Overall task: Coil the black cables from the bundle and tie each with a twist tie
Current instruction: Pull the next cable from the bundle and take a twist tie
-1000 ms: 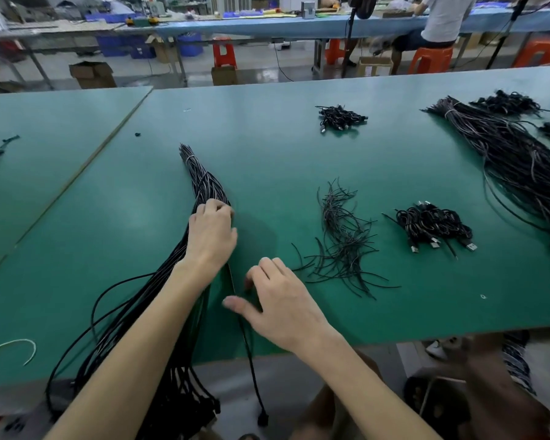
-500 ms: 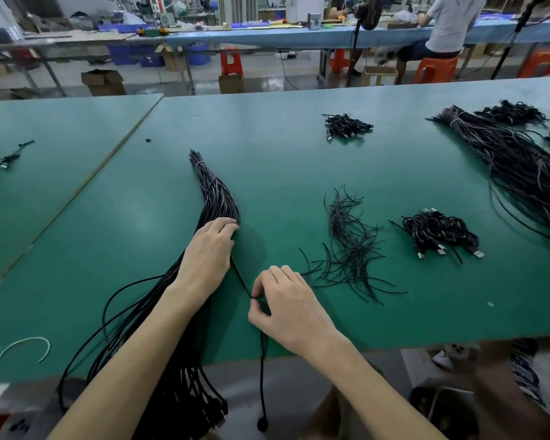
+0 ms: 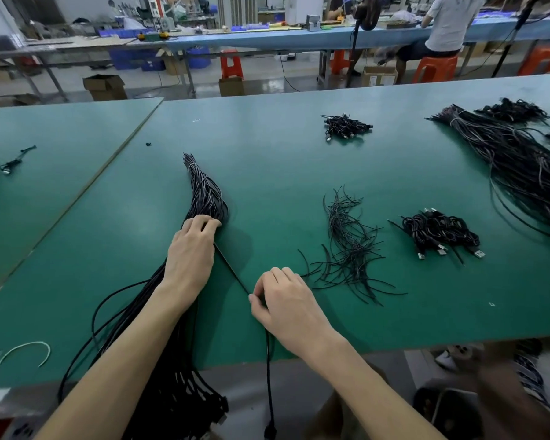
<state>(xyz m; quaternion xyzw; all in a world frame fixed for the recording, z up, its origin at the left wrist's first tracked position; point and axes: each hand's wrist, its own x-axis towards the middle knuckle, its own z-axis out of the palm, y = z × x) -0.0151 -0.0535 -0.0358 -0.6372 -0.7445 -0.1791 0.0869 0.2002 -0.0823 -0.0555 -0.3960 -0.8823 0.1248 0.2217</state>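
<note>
A long bundle of black cables (image 3: 204, 192) lies on the green table (image 3: 267, 160), tied near its far tip, its plug ends hanging over the front edge. My left hand (image 3: 191, 252) rests on the bundle with fingers curled over the strands. My right hand (image 3: 283, 300) pinches a single black cable (image 3: 231, 268) that runs taut from the bundle to my fingers, then drops over the table edge with its plug (image 3: 270, 431) dangling. A loose pile of black twist ties (image 3: 350, 246) lies just right of my right hand.
A heap of coiled, tied cables (image 3: 438, 233) sits right of the ties; another small heap (image 3: 345, 127) lies farther back. A second big cable bundle (image 3: 521, 166) fills the right side. A white tie (image 3: 26, 352) lies front left. A seated person (image 3: 448, 23) works at a far bench.
My right hand has closed on one cable and drawn it rightward away from the bundle, pulling it taut. My left hand stays on the bundle.
</note>
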